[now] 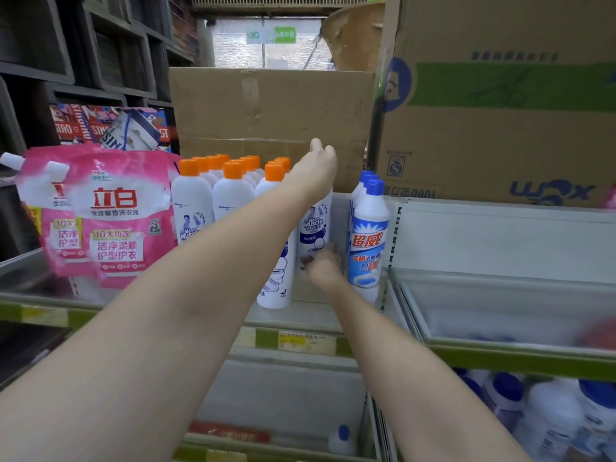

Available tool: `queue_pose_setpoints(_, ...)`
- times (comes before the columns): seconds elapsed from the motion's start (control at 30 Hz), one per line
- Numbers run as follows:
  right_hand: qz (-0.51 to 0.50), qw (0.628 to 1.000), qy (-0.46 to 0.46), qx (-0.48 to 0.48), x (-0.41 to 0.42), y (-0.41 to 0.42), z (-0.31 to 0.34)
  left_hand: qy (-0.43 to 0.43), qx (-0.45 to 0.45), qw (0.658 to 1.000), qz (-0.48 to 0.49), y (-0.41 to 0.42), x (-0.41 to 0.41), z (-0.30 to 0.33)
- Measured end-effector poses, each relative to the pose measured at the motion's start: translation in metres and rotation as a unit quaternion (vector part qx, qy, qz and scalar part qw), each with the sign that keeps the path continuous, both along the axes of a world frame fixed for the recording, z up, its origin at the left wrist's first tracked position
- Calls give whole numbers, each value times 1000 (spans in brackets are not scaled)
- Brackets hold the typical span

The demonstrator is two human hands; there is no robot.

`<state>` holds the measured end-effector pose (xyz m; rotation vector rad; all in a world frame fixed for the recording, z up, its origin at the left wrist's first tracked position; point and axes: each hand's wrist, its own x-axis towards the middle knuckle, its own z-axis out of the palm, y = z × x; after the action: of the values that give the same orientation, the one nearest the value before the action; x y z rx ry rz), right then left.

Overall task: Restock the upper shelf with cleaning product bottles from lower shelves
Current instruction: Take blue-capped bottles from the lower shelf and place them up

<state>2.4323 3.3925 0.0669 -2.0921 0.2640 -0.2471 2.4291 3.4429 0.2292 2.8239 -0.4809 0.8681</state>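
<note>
A white Mr Muscle bottle (pixel 313 228) stands on the upper shelf (pixel 293 320), at the right end of several rows of white bottles with orange caps (pixel 230 191). My left hand (pixel 318 166) reaches over its top, hiding the cap, and grips it there. Lower down, my right hand (pixel 325 263) holds the bottle near its base; this hand is blurred. Blue-capped white bottles (pixel 368 235) stand just right of it. More blue-capped bottles (pixel 550 415) fill the lower shelf at the right.
Pink detergent pouches (pixel 116 221) lean at the shelf's left. A brown cardboard box (pixel 266 108) stands behind the bottles, and a printed box (pixel 500 128) sits on the right. The right shelf bay (pixel 500 248) is bare white. One small bottle (pixel 343 438) lies below.
</note>
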Motion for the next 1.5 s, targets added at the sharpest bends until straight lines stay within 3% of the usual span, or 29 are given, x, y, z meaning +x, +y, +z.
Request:
queue_pose_setpoints(0.17,15,998,-29,-58,-24,-4,6,26,-29,999,-15,2,-27,0)
queue_pose_setpoints(0.23,16,996,-46,-79,-37,-3,12,18,40,999,-9,2,-38,5)
queue_pose_setpoints(0.47,26,987,-109,-116,-72,1,16,9,104,994,-39,26,-74,-6)
queue_pose_setpoints(0.63,8,989,-106,-99,-107,-2,2,-53,146,987,-49,42,-105,-28)
queue_pose_setpoints(0.87,-48,984,-146,-92,-178,-31,-36,-38,108,986,-119,37,-128,-103)
queue_pose_setpoints(1.1,-29,989,-9,-146,-244,-69,-120,92,99,978,-160,0,-167,-187)
queue_pose_setpoints(1.33,-47,990,51,-124,-264,-101,-180,247,130,948,-152,-6,-175,-282)
queue_pose_setpoints(1.5,-49,990,86,-100,-252,-142,-206,288,134,940,-125,-26,-168,-318)
